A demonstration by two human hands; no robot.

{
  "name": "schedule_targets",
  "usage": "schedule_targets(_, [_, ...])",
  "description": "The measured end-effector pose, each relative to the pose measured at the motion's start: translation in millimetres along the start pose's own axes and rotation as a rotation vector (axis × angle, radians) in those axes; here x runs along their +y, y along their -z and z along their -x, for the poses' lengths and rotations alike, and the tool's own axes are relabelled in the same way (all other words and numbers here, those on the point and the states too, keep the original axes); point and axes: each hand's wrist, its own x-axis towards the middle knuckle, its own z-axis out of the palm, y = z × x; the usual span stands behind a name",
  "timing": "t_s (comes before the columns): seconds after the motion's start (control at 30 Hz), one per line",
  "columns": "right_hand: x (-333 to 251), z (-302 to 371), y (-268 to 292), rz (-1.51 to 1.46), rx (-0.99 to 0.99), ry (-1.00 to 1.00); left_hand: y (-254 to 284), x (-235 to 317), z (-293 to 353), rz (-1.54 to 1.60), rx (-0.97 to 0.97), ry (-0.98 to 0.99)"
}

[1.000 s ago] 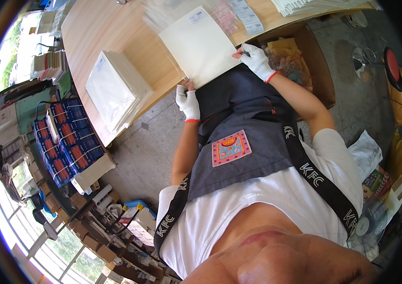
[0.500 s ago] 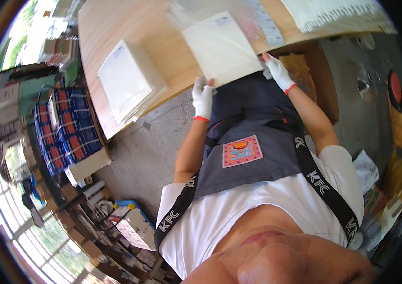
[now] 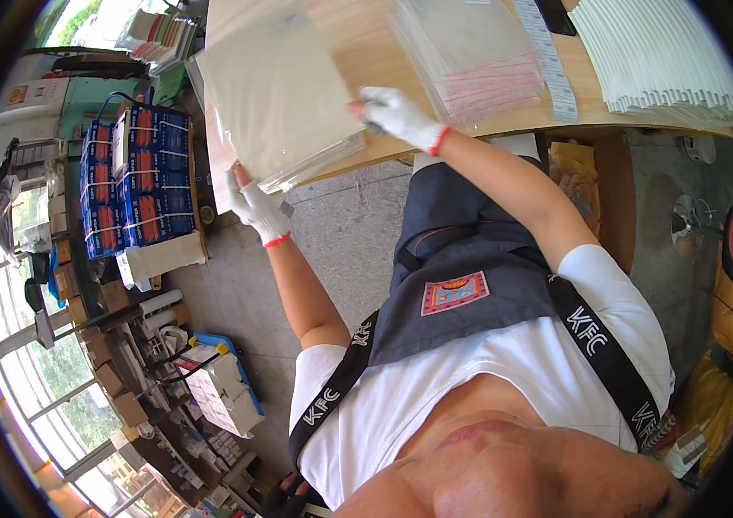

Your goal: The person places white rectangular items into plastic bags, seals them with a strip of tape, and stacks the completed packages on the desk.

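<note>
A flat white packet in clear plastic [image 3: 276,91] is tilted over the left part of the table, slightly blurred. At its near left corner, my left hand [image 3: 256,211] pinches it between thumb and fingers. My right hand [image 3: 401,119], its fingers closed, grips the packet's right edge. Both hands wear white gloves with red cuffs. Beneath the packet lies a stack of similar plastic-wrapped packets [image 3: 319,166], mostly covered by it.
On the wooden table [image 3: 366,52], clear plastic bags with pink edges [image 3: 491,82] lie right of centre, beside a strip of labels [image 3: 550,65]. A pile of white packets [image 3: 656,60] fills the far right. Blue strapped packs [image 3: 155,173] stand left of the table.
Both hands have carried the white packet leftward from the table's front edge to over the left stack. My body has shifted too, so the bags with pink edges now show fully.
</note>
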Motion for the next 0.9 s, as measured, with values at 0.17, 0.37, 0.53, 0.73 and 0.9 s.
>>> schedule_targets(0.17, [-9.2,-6.8,-34.5,0.648,-0.018,-0.203,42.4,-109.8,-20.8,-0.262,0.014,0.189])
schedule_targets(0.37, [-52.0,62.2,59.3,0.093,-0.182,-0.135,39.1,-151.3,-9.5,0.275,0.267,0.398])
schedule_targets(0.53, [-140.3,184.8,152.8,0.553,0.425,0.337,26.2,-176.5,65.9,0.421,0.426,0.67])
schedule_targets(0.73, [-240.9,288.1,327.0,0.272,1.232,0.428,-21.9,-185.1,144.8,0.007,0.069,0.642])
schedule_targets(0.9, [-274.0,294.8,436.5,0.053,1.301,0.246,-64.2,-167.7,144.9,0.027,-0.26,0.306])
